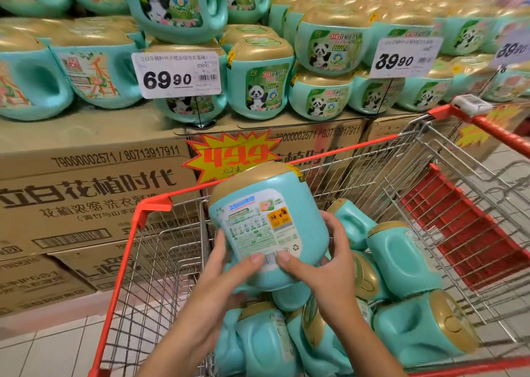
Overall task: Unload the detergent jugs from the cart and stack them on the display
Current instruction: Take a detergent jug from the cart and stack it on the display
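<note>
A teal detergent jug (266,204) with a gold lid hangs above the wire cart (149,250), its back label facing me. My left hand (226,273) grips its lower left side and my right hand (321,264) its lower right, thumbs on the label. Several more teal jugs (401,262) lie tumbled in the cart basket below. The display (258,81) ahead carries stacked rows of the same jugs with panda labels, resting on cardboard cases.
Stacked brown cardboard cases (86,193) form the display base right in front of the cart. Price signs 69.90 (176,74) and 39.90 (404,56) stand on thin rods among the jugs. The cart's red child seat flap (459,221) is at the right. White tiled floor lies at lower left.
</note>
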Motion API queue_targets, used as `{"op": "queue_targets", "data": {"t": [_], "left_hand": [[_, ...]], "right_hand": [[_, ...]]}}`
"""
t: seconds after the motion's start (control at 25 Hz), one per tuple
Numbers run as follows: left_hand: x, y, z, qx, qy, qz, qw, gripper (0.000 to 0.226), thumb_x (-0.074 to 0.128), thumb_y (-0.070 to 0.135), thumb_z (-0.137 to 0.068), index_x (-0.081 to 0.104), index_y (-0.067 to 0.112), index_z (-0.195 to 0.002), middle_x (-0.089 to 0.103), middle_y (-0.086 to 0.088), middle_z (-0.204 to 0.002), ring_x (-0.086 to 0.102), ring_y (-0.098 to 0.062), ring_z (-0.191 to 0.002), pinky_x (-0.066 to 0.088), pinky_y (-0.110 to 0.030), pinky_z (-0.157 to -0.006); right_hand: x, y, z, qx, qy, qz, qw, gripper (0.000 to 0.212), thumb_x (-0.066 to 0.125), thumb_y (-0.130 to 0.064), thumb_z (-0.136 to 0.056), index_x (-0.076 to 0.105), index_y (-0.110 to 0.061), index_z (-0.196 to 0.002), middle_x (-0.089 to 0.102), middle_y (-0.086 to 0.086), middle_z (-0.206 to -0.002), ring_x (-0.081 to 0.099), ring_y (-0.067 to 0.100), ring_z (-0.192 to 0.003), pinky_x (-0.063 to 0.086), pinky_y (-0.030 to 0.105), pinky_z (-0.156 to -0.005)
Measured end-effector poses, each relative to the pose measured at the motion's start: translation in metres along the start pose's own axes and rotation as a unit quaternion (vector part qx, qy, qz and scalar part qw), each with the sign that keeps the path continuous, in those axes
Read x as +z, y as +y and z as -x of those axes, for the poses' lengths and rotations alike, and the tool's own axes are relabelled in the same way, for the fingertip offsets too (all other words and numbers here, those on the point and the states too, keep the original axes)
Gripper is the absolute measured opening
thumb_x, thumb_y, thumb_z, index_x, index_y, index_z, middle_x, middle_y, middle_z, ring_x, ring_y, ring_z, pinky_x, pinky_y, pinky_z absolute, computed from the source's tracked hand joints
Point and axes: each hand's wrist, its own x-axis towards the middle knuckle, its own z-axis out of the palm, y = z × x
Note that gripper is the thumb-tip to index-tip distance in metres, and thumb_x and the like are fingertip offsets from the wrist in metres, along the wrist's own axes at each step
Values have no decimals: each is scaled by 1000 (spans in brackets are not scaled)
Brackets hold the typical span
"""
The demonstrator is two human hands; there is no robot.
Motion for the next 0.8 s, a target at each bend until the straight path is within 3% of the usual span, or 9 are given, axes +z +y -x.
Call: {"op": "queue_targets", "data": {"t": [0.12,0.2,0.32,0.4,0.52,0.6,0.64,0.72,0.8], "left_hand": [[26,-6,-12,36,37,83,995,115,94,20,-46,32,37,-141,73,4,-113,71,-17,-100,57,-44,-81],[29,-3,-22,35,73,141,987,115,96,35,-39,37,28,-138,74,2,-110,72,-19,-95,59,-43,-72],[21,0,-26,31,72,178,981,114,93,45,-30,49,25,-134,73,1,-111,73,-15,-92,59,-37,-63],[13,0,-27,29,58,206,976,118,96,47,-24,54,21,-132,73,-1,-112,73,-14,-92,59,-35,-63],[-4,0,-28,33,-2,264,964,104,99,45,-15,71,15,-111,76,-4,-102,74,-16,-90,60,-34,-64],[-10,2,-27,23,-66,276,959,86,99,44,-15,80,15,-94,77,-5,-99,74,-18,-90,61,-37,-66],[-11,3,-27,18,-87,272,958,84,99,44,-16,81,16,-92,76,-6,-100,73,-19,-91,61,-38,-68],[-11,9,-28,19,-92,233,968,86,98,48,-21,79,17,-99,75,-7,-106,72,-21,-95,60,-40,-73],[-12,17,-29,36,-41,131,990,79,90,62,-35,76,26,-104,71,-4,-110,64,-23,-94,55,-39,-75]], "right_hand": [[14,-5,16,-92,-13,78,993,76,77,-44,-59,46,-30,-127,47,-5,-126,49,-1,-118,41,12,-94],[17,-11,21,-103,-41,55,992,60,64,-43,-74,47,-31,-130,44,-10,-126,44,-2,-121,36,10,-97],[10,-23,18,-88,-58,-8,994,35,49,-41,-87,61,-33,-119,55,-15,-120,50,1,-118,38,10,-94],[3,-29,7,-77,-51,-41,995,26,53,-31,-90,65,-27,-113,65,-13,-114,58,2,-110,43,10,-87],[-6,-26,-17,38,-60,-43,997,45,66,-29,-77,59,-28,-122,61,-10,-124,54,2,-118,46,21,-95],[-7,-23,-26,173,-113,-120,971,61,72,-33,-73,54,-24,-131,57,3,-136,53,17,-126,42,43,-107],[-6,-21,-28,216,-153,-179,948,54,64,-34,-78,58,-20,-130,59,10,-135,56,23,-124,44,47,-104],[-3,-14,-28,237,-180,-268,916,40,54,-35,-84,71,-17,-116,67,11,-123,65,22,-112,54,39,-94],[-2,-5,-29,222,-146,-292,919,42,60,-34,-80,69,-17,-117,69,9,-119,67,21,-107,54,38,-90]]}}
